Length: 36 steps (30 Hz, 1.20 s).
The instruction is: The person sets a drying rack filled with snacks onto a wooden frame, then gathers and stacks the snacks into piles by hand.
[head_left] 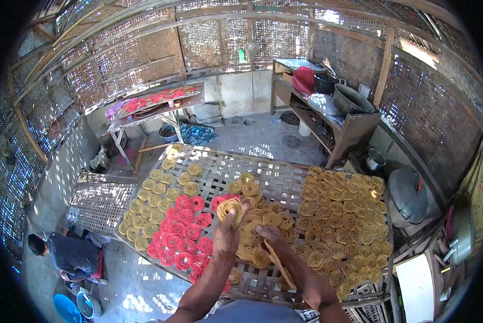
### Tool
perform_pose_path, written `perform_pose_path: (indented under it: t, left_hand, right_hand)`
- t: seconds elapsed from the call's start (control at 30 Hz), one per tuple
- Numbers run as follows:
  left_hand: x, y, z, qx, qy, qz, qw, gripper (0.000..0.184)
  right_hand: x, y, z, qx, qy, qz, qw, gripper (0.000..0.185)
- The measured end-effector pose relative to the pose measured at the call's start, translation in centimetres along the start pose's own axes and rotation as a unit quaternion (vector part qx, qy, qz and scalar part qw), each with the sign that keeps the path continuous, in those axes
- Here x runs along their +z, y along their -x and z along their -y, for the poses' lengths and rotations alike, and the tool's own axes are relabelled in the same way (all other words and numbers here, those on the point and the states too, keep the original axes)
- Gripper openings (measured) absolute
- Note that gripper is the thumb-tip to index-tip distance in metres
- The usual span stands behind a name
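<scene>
My left hand (228,237) is closed on a yellow coiled cracker (230,211), raised above the woven bamboo rack (220,166). To its right, my right hand (269,236) has its fingers curled in over a heap of yellow coils (273,218). A thin, flat yellowish piece (279,262) runs down from under that hand, along the forearm; its kind is hard to make out. Left of my hands lie rows of red coils (186,231), the nearest ones partly hidden by my left forearm.
More yellow coils (335,220) cover the rack's right side, and others (151,200) its left edge. A person (74,254) crouches at left near blue basins (67,308). Behind stand a table with red items (155,99) and a bench with a large pan (353,99).
</scene>
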<state>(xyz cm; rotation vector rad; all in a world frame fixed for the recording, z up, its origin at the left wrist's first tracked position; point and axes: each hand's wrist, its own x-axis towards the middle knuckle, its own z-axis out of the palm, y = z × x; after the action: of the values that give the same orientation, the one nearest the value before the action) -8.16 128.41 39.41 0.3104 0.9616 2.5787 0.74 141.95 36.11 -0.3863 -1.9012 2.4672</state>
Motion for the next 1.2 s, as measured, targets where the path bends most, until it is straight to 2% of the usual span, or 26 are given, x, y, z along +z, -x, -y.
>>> perform_pose_path:
  t: [0.13,0.17,0.23,0.27,0.33,0.37,0.4,0.43,0.47,0.57,0.67,0.77,0.87,0.97,1.07,1.17,1.2]
  left_hand:
    - [-2.8,-1.2,0.4,-0.055,-0.236,0.013,0.97,0.038]
    - [-1.3,-0.3,-0.1,-0.011,-0.302,-0.025,0.953,0.048]
    - [-1.3,1.2,0.5,0.071,-0.363,-0.013,0.929,0.054]
    - [-1.4,1.9,1.0,0.063,-0.375,0.009,0.925,0.053]
    - [-1.0,3.5,1.6,0.047,-0.397,0.055,0.915,0.05]
    - [-0.1,4.8,1.2,-0.018,-0.403,0.069,0.912,0.044]
    - [0.6,5.6,0.7,-0.081,-0.408,0.081,0.906,0.039]
    - [-0.4,5.4,1.1,-0.116,-0.451,0.056,0.883,0.025]
    - [-1.5,5.1,1.5,-0.108,-0.428,0.057,0.896,0.024]
    - [-3.1,4.4,1.4,-0.091,-0.378,0.064,0.919,0.021]
    - [-3.2,4.0,0.5,-0.098,-0.359,0.071,0.925,0.021]
    - [-3.3,3.8,0.4,-0.101,-0.352,0.088,0.926,0.023]
    - [-2.9,3.8,0.1,-0.076,-0.374,0.124,0.916,0.025]
    - [-3.7,3.8,0.2,-0.088,-0.375,0.161,0.908,0.027]
    - [-4.3,3.6,0.2,-0.106,-0.343,0.171,0.918,0.027]
    - [-4.2,3.6,0.1,-0.14,-0.301,0.155,0.93,0.025]
    - [-4.0,3.5,-0.1,-0.15,-0.297,0.147,0.931,0.024]
  right_hand:
    - [-1.6,-2.2,-1.7,-0.035,0.015,-0.054,0.998,0.046]
    - [-3.9,-5.0,-5.2,-0.115,0.116,-0.072,0.984,0.051]
    - [-2.8,-3.1,-1.8,-0.15,0.324,-0.202,0.912,0.046]
    - [-2.2,-2.6,0.0,-0.162,0.423,-0.262,0.852,0.043]
    - [-1.8,-2.6,1.1,-0.145,0.452,-0.286,0.832,0.043]
    - [-1.6,-2.5,1.3,-0.137,0.468,-0.293,0.822,0.043]
    - [-1.5,-2.3,1.4,-0.156,0.459,-0.278,0.829,0.044]
    - [-1.4,-2.2,1.5,-0.176,0.449,-0.263,0.835,0.045]
    - [-1.2,-2.1,1.8,-0.199,0.438,-0.249,0.841,0.045]
    - [-2.1,-0.8,3.6,-0.164,0.425,-0.112,0.883,0.044]
    - [-2.8,-0.1,3.9,-0.149,0.487,-0.027,0.86,0.05]
    - [-3.6,-0.2,3.7,-0.141,0.368,0.035,0.919,0.052]
    - [-4.3,0.0,4.8,-0.129,0.357,0.101,0.92,0.055]
    - [-4.4,0.1,5.6,-0.08,0.308,0.145,0.937,0.057]
    - [-4.5,-0.1,5.2,-0.105,0.307,0.147,0.934,0.059]
    - [-4.3,-0.1,4.6,-0.184,0.313,0.115,0.925,0.048]
    - [-4.2,-0.2,4.7,-0.176,0.311,0.117,0.927,0.047]
